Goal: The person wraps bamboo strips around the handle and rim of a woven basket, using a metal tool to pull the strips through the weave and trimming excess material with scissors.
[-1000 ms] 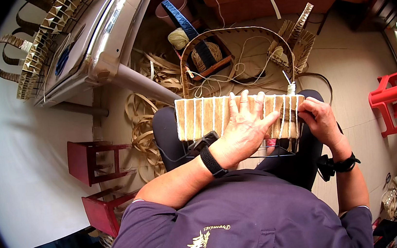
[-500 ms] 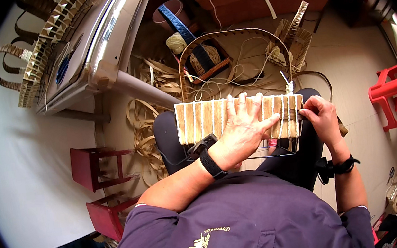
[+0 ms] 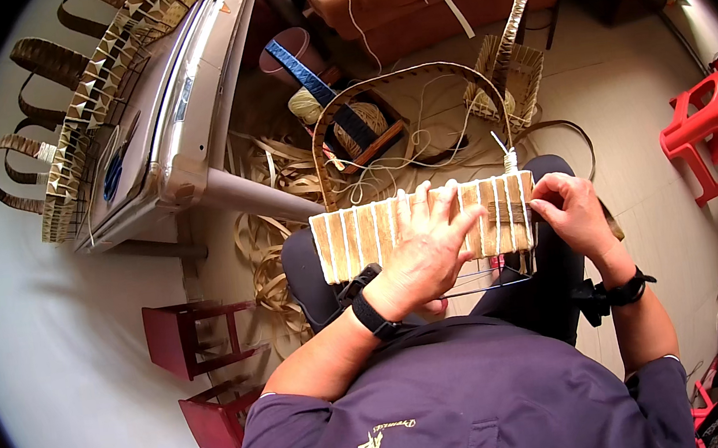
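Note:
A handled basket (image 3: 368,239) rests across my thighs, its tan side crossed by several upright white cords. A thin arched brown handle (image 3: 378,78) rises from it, with white cord wound round the handle's right foot. Toward the right end, a darker brown strip (image 3: 508,212) passes among the cords. My left hand (image 3: 431,247) lies flat on the basket side, fingers spread. At the basket's right edge, my right hand (image 3: 575,215) pinches the strip's end between thumb and forefinger; the fingers partly hide it. A dark wire frame (image 3: 494,285) shows along the basket's near side.
A table (image 3: 215,125) with woven baskets stands at left. Loose tan strips (image 3: 268,265) cover the floor beside my left leg. Ahead are a box with twine balls (image 3: 361,128) and another basket (image 3: 507,83). Red stools (image 3: 703,136) stand right and dark-red stools (image 3: 179,337) left.
The whole view has shifted slightly, with the basket now a little lower and to the left. My left hand has eased slightly left on the basket side; my right hand keeps its pinch.

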The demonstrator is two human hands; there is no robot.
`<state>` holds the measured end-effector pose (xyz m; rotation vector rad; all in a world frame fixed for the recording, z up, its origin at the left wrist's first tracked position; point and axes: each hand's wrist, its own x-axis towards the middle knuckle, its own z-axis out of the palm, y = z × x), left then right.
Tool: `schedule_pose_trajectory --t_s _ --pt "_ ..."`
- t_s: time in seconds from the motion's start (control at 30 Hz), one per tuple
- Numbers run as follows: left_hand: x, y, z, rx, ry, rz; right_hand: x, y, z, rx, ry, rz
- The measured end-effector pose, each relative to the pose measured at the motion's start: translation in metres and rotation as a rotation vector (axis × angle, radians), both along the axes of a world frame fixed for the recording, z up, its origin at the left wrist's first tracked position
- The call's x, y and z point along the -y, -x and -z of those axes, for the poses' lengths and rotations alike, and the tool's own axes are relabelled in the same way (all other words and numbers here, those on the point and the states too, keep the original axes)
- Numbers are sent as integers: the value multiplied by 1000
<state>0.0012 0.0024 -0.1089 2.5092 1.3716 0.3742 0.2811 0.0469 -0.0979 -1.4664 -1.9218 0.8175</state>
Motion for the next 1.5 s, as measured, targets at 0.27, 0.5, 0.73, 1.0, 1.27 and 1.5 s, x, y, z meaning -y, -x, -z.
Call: schedule_pose_trajectory --t_s 0.27,0.5,0.73,1.0,1.27,1.5 --pt "-1 20 -2 -34 -29 56 8 -17 -27 222 83 -6" --pt "4 21 -1 -91 -55 73 9 -9 -32 95 116 -90" --pt "8 25 -1 -37 -18 72 4 -2 -39 102 122 -89" --pt "21 43 3 -1 13 74 22 61 -20 344 -429 -407" --pt "30 56 18 -23 -84 60 27 76 -24 552 -439 -464" --pt "34 60 19 -37 11 87 28 61 -5 206 -327 -354"
